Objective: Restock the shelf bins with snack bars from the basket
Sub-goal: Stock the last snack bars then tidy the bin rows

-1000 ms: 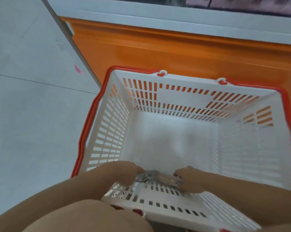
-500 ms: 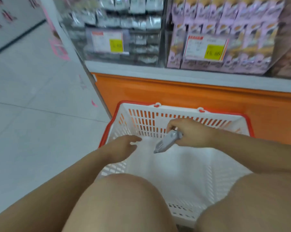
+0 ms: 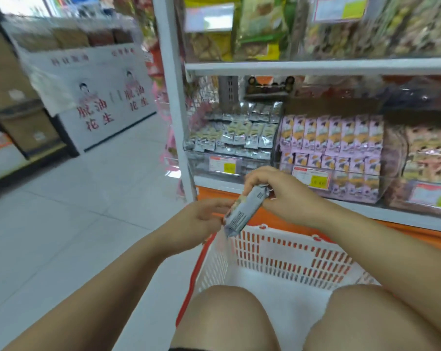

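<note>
A grey-wrapped snack bar (image 3: 244,210) is held tilted above the far rim of the white basket (image 3: 285,257) with its red edge. My right hand (image 3: 277,191) grips the bar's upper end. My left hand (image 3: 201,216) pinches its lower end from the left. The basket stands on the floor between my knees, and its visible inside holds nothing. Ahead, on the lowest shelf, a clear bin (image 3: 229,140) holds several grey and white bars like the one held. Beside it, a bin of purple packets (image 3: 338,148) is stacked full.
A white shelf post (image 3: 173,102) rises left of the bins, with an orange base panel (image 3: 417,236) below the shelf. Bags of snacks fill the upper shelf (image 3: 315,26). A white display stand with red lettering (image 3: 100,97) sits across the tiled aisle.
Both hands rose out of the basket with the bar. My left hand, open half a second ago, now pinches its lower end. The view tilted up from the basket to the shelf.
</note>
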Available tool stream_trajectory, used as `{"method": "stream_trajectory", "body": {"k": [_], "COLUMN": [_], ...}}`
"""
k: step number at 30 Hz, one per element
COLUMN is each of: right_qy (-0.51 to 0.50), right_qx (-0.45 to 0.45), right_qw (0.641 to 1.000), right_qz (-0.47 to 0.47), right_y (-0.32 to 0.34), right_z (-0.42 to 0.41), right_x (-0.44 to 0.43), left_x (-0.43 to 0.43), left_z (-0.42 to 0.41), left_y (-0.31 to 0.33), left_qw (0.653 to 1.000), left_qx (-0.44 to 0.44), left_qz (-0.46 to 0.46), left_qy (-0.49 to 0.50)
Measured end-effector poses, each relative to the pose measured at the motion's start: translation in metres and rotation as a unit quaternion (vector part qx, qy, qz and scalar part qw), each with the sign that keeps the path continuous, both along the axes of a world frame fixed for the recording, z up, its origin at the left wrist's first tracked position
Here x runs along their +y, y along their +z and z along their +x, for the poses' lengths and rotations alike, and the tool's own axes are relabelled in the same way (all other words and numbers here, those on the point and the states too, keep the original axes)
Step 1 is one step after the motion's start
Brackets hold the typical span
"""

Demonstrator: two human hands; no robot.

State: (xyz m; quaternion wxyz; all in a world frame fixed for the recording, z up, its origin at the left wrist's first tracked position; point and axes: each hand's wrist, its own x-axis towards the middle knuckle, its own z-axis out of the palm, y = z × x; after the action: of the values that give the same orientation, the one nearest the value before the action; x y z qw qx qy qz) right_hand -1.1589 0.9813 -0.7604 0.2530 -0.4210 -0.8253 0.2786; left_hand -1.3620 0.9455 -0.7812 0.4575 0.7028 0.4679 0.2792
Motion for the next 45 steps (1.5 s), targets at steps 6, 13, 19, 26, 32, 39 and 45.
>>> {"method": "stream_trajectory", "body": {"k": [6, 13, 19, 26, 32, 39, 45], "right_qy": [-0.062, -0.052, -0.123, -0.135, -0.069, -0.253, -0.319], "right_qx": [0.044, 0.093, 0.194, 0.186, 0.224, 0.126, 0.015], "right_qw": [0.997, 0.994, 0.973, 0.966, 0.972, 0.956, 0.947], "right_qz": [0.02, 0.012, -0.001, 0.117, 0.0, 0.074, 0.042], "right_y": [0.01, 0.03, 0.016, 0.004, 0.006, -0.007, -0.025], "right_z": [-0.012, -0.04, -0.058, -0.071, -0.057, -0.022, -0.003], "right_x": [-0.007, -0.004, -0.002, 0.003, 0.026, 0.057, 0.073], "left_x": [-0.019, -0.011, 0.019, 0.012, 0.046, 0.134, 0.199], "left_z": [-0.009, -0.017, -0.023, 0.018, 0.017, 0.004, 0.01], "left_y": [0.014, 0.021, 0.028, 0.035, 0.027, 0.03, 0.045], "left_qw": [0.997, 0.974, 0.941, 0.933, 0.882, 0.912, 0.931], "left_qx": [-0.002, -0.001, 0.066, -0.238, -0.387, -0.211, -0.008], "left_qz": [0.035, 0.128, 0.134, -0.082, -0.121, -0.026, 0.049], "left_qy": [0.062, 0.188, 0.304, 0.256, 0.239, 0.35, 0.362]}}
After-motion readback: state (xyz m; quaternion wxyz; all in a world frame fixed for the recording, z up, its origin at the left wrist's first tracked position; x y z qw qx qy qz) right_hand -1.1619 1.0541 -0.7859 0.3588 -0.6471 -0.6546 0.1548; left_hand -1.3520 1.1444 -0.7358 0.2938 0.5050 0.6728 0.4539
